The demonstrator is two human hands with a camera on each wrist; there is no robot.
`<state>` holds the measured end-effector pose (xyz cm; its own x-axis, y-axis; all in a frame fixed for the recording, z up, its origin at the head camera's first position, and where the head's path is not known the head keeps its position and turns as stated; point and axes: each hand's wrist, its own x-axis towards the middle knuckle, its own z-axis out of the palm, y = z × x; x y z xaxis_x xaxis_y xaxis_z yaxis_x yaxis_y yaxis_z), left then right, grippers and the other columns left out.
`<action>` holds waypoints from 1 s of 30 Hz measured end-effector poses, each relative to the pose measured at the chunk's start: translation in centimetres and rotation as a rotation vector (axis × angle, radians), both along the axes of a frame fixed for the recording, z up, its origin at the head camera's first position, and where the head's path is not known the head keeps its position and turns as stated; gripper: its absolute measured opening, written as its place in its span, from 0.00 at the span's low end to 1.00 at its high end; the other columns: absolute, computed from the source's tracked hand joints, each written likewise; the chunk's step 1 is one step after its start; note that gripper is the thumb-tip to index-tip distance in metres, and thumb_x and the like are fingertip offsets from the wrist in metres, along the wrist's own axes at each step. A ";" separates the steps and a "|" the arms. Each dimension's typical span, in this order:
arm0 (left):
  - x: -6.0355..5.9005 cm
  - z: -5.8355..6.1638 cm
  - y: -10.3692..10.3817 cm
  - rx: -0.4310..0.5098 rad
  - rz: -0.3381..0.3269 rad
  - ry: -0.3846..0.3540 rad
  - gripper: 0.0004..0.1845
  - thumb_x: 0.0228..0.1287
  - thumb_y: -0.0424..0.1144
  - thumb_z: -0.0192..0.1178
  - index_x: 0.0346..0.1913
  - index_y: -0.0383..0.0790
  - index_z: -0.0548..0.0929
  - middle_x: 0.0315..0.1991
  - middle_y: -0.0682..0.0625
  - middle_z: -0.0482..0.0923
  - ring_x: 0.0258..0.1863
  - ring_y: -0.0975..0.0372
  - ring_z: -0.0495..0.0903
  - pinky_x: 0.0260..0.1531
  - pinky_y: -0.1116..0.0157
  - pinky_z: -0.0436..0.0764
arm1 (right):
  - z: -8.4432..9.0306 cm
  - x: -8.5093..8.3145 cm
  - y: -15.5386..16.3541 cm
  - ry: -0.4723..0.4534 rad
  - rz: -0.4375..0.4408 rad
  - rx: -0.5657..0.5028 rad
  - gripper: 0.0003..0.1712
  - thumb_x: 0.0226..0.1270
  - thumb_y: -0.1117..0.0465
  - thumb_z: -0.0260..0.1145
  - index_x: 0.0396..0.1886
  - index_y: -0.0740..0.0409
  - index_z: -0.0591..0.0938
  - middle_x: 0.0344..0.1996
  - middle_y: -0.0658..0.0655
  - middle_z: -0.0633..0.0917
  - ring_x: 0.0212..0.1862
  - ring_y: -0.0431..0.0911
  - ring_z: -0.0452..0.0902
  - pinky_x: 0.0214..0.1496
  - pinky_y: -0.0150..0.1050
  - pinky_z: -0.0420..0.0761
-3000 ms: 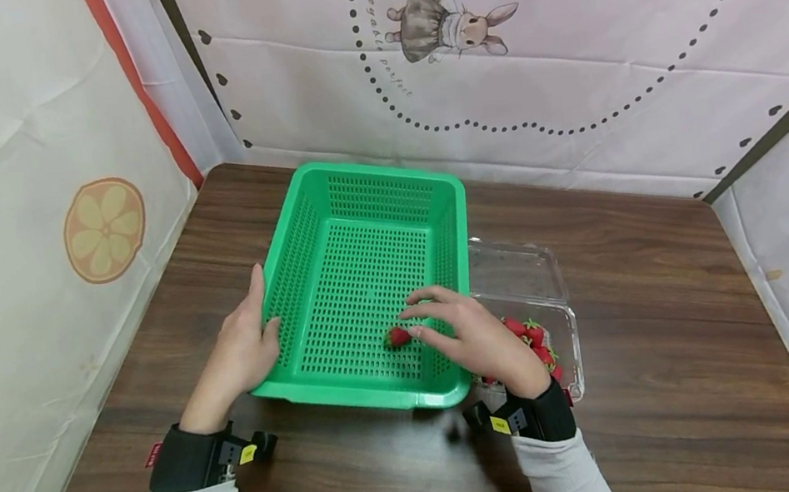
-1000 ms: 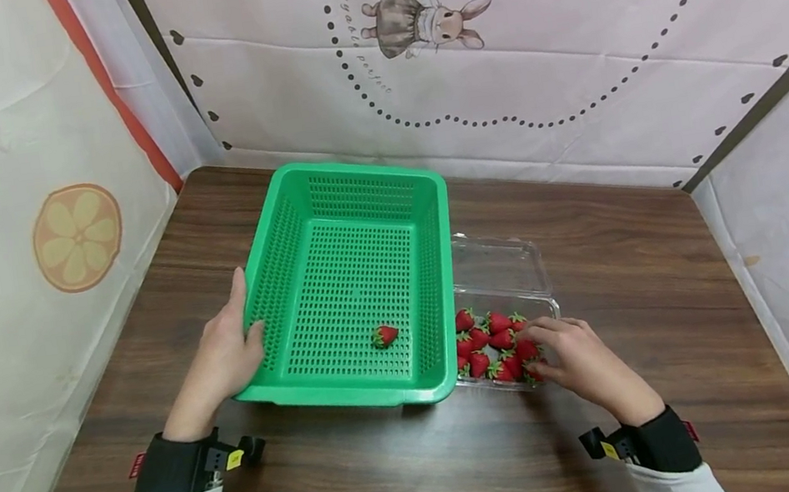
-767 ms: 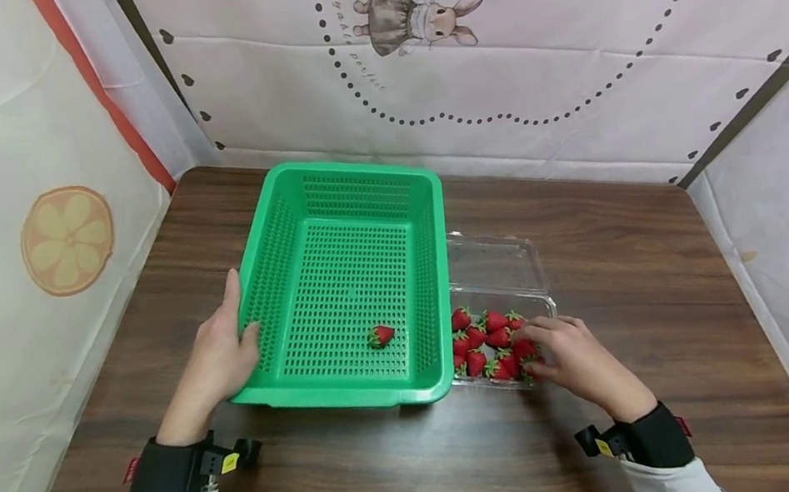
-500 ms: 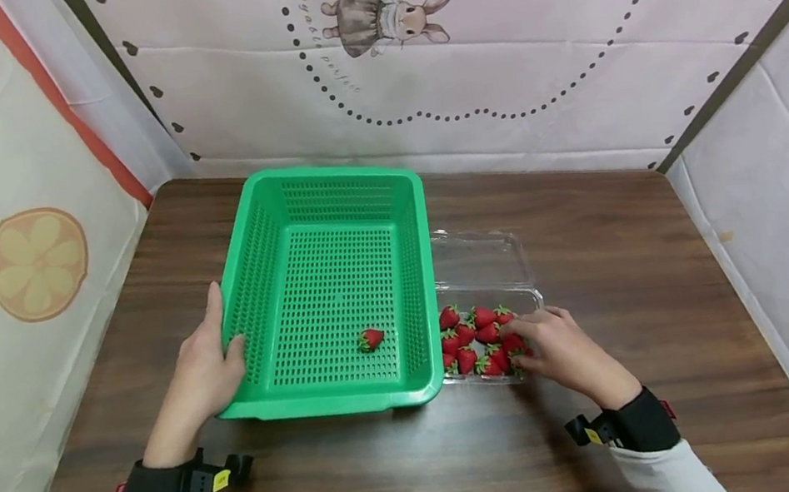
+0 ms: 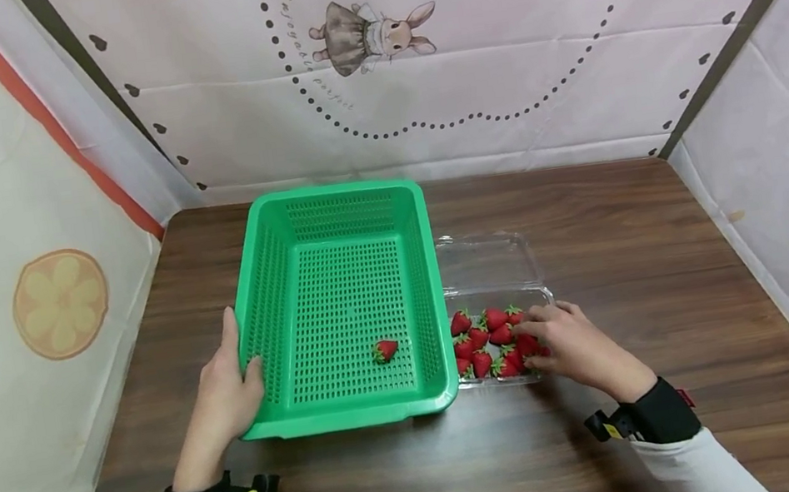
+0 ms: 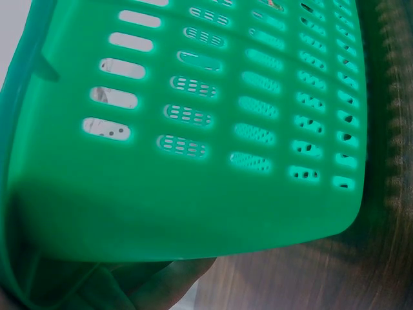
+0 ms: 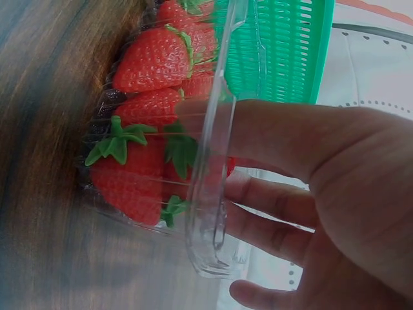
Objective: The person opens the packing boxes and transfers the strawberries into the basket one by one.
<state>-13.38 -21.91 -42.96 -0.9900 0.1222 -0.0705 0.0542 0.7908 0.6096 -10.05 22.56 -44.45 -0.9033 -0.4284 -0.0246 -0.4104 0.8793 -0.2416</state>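
My left hand (image 5: 221, 398) grips the left side of a green perforated plastic basket (image 5: 265, 420), its thumb over the rim. A single strawberry (image 5: 385, 351) lies on the basket floor. Right of the basket stands a clear plastic clamshell box (image 5: 499, 298) holding several strawberries (image 5: 500, 335). My right hand (image 5: 577, 348) reaches into its right end, thumb and fingers around a strawberry. In the right wrist view the thumb lies across the box's rim, and the other fingers of my right hand (image 7: 277, 174) partly hide the fruit. The basket wall fills most of the left wrist view.
The box's transparent lid (image 5: 486, 261) lies folded back behind it. Everything stands on a dark wood table (image 5: 637, 245), with printed white cloth (image 5: 491, 73) hanging at the back and both sides.
My right hand has moved from above the basket to the strawberry box on the right, leaving a strawberry in the basket. My left hand keeps its grip. The head view has shifted.
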 end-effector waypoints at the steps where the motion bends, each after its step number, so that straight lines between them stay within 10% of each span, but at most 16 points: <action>1: 0.0 0.0 0.1 -0.004 0.005 -0.004 0.42 0.73 0.30 0.44 0.76 0.41 0.26 0.69 0.22 0.55 0.63 0.31 0.64 0.51 0.37 0.70 | 0.0 0.0 0.1 0.001 0.003 0.002 0.23 0.50 0.56 0.78 0.48 0.57 0.86 0.46 0.57 0.84 0.53 0.54 0.78 0.62 0.66 0.65; 16: 0.3 -0.4 0.3 -0.001 -0.008 0.020 0.43 0.72 0.30 0.45 0.76 0.40 0.27 0.67 0.20 0.56 0.57 0.31 0.70 0.43 0.41 0.74 | 0.6 -0.1 0.1 0.054 -0.005 -0.071 0.22 0.51 0.57 0.77 0.46 0.60 0.85 0.41 0.56 0.83 0.47 0.50 0.80 0.69 0.62 0.62; 22: 0.3 -0.4 0.3 0.000 -0.013 0.018 0.43 0.72 0.30 0.45 0.76 0.39 0.27 0.67 0.19 0.56 0.56 0.30 0.70 0.43 0.41 0.74 | 1.1 -0.1 0.0 0.035 -0.020 -0.140 0.23 0.54 0.59 0.76 0.50 0.61 0.83 0.44 0.57 0.80 0.50 0.51 0.80 0.51 0.45 0.82; 30: 0.1 -0.5 0.2 0.000 -0.014 0.048 0.43 0.71 0.29 0.45 0.76 0.39 0.27 0.67 0.19 0.55 0.57 0.29 0.68 0.42 0.40 0.73 | 2.5 -0.7 -0.7 0.019 0.002 -0.199 0.23 0.55 0.60 0.75 0.52 0.59 0.82 0.46 0.56 0.80 0.44 0.44 0.77 0.45 0.38 0.83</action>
<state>-13.26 -21.67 -43.43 -0.9904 0.1364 -0.0231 0.0946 0.7901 0.6057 -10.73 21.87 -41.91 -0.9017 -0.4253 0.0778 -0.4187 0.8140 -0.4027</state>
